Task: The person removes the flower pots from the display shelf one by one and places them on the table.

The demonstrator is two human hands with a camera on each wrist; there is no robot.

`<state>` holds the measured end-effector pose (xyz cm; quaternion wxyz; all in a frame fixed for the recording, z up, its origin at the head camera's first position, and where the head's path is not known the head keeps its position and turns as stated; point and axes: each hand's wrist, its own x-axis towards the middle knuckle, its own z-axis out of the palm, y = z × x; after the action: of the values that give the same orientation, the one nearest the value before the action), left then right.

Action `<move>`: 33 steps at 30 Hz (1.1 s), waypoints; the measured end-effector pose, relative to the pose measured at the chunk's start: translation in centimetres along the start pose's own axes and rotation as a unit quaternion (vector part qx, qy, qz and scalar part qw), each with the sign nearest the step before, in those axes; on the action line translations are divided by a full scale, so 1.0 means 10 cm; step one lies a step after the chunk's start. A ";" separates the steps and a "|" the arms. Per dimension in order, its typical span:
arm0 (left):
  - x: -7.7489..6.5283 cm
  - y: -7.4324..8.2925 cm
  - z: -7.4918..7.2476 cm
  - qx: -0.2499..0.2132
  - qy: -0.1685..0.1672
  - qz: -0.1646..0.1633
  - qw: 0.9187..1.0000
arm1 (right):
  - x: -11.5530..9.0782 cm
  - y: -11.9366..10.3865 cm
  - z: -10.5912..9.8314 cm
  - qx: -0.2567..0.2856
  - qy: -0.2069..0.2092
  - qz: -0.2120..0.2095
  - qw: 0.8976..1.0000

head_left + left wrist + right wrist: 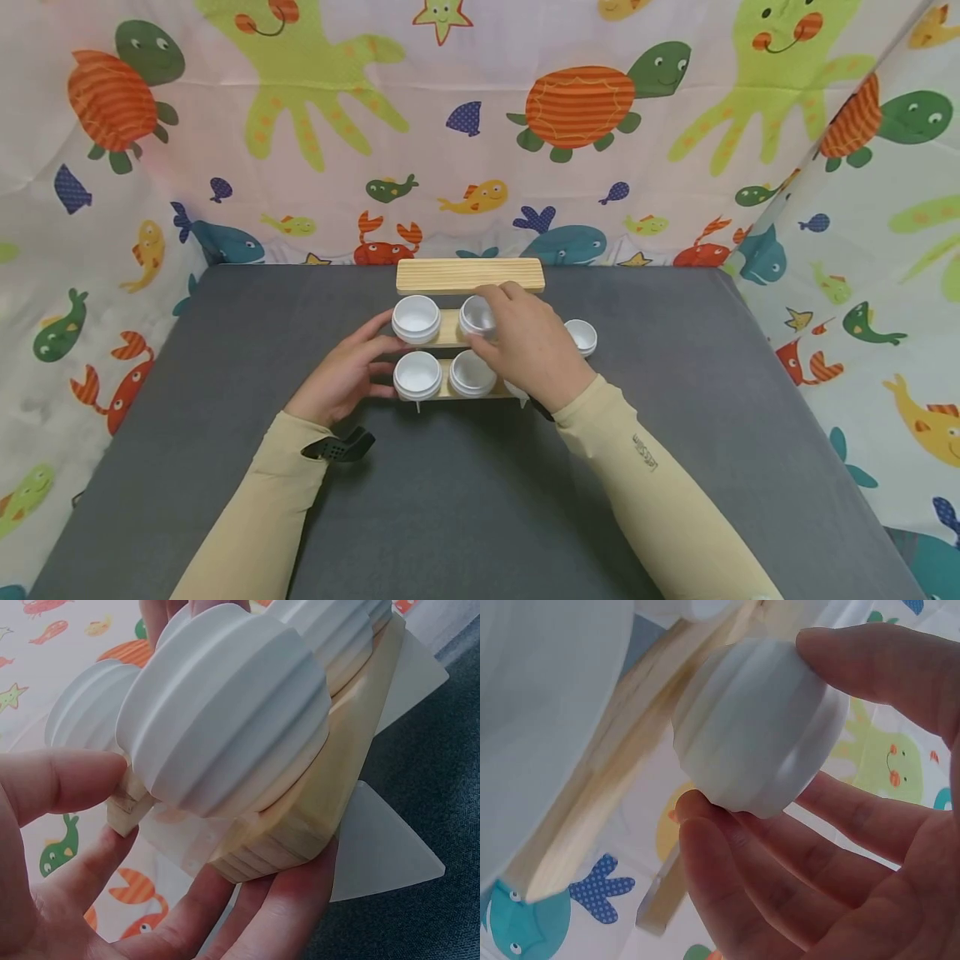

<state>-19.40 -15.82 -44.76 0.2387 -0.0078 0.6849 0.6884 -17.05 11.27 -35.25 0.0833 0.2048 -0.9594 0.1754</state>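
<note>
White cup (757, 727), mid-frame, is pinched in the right fingers (806, 851), seemingly being positioned. Left fingers (289, 900) grip the wooden stand (300, 836); level release seems needed.

A curtain (480, 75) printed with sea animals surrounds the grey table (420, 517).

Head view: bright, diffuse illumination; soft shadows on grey tabletop (750, 400). 2 wrist views: dimmer, muted contrast. Right wrist view: foreground white cup (540, 735) out of focus.
</note>
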 end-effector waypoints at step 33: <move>0.02 -0.04 0.00 -0.009 0.000 0.004 1.000 | -0.46 0.83 -0.31 0.024 0.058 0.119 0.991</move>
<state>-19.42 -15.75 -45.20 0.2358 -0.0066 0.6787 0.6955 -16.14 21.13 -35.98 0.1124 0.0811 -0.9659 0.2189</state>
